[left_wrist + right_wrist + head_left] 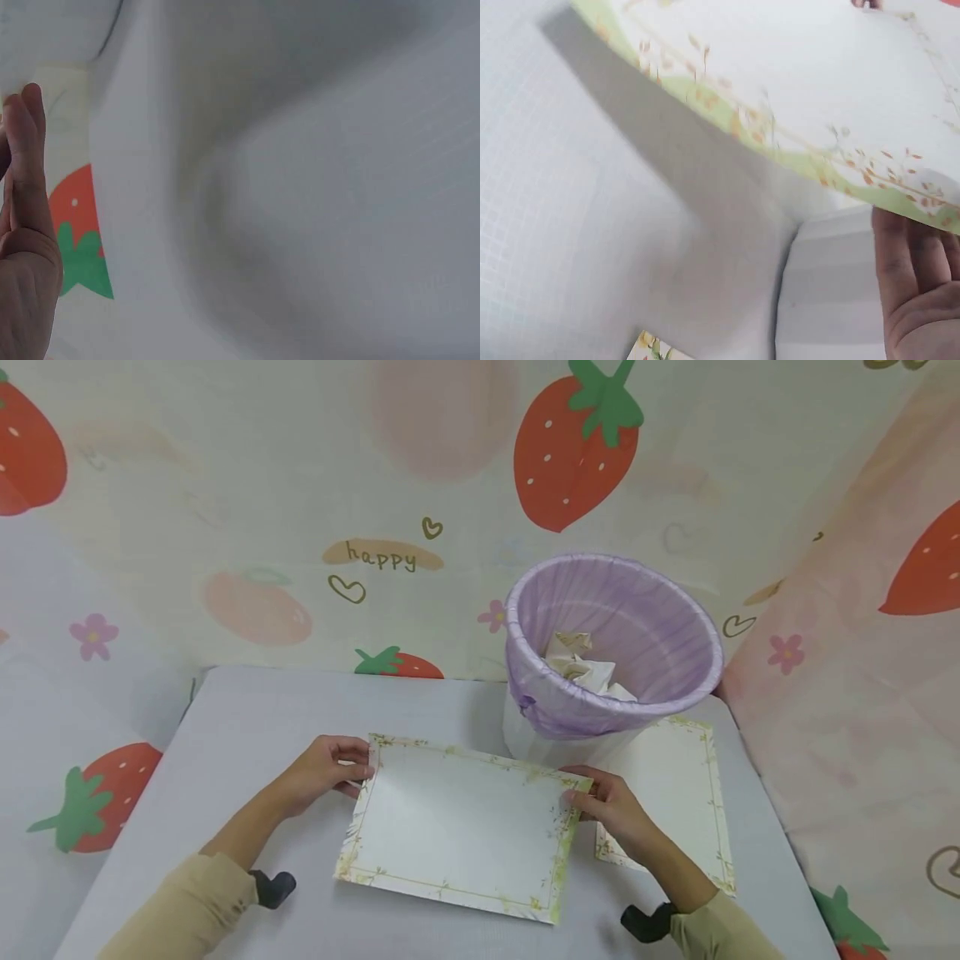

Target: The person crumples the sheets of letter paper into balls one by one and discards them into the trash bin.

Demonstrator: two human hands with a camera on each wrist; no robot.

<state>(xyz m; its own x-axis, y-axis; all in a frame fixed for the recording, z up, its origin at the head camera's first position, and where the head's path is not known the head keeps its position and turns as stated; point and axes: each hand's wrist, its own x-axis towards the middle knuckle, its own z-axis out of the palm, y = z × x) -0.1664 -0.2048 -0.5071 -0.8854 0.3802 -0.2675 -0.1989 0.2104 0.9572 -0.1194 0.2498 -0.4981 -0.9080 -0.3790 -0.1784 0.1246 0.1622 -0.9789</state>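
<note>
A white sheet of paper with a floral border (pixel 465 835) is held up off the table, tilted, between both hands. My left hand (pixel 333 768) pinches its upper left edge between thumb and fingers. At the upper right corner my right hand (pixel 611 802) pinches the paper, thumb on top and fingers beneath. The right wrist view shows the sheet's green-edged border (pixel 780 154) with the fingers (pixel 896 255) under it. In the left wrist view the left hand (pixel 30 225) appears at the far left, and the paper there is blurred.
Behind the held sheet stands a bin (pixel 562 747) lined with a purple bag (pixel 540 681), crumpled paper (pixel 588 668) inside. A second bordered sheet (pixel 675 785) lies on the white-covered table (pixel 262 710) at right, partly hidden by the bin and right arm. Strawberry-print cloth (pixel 247 485) surrounds the table.
</note>
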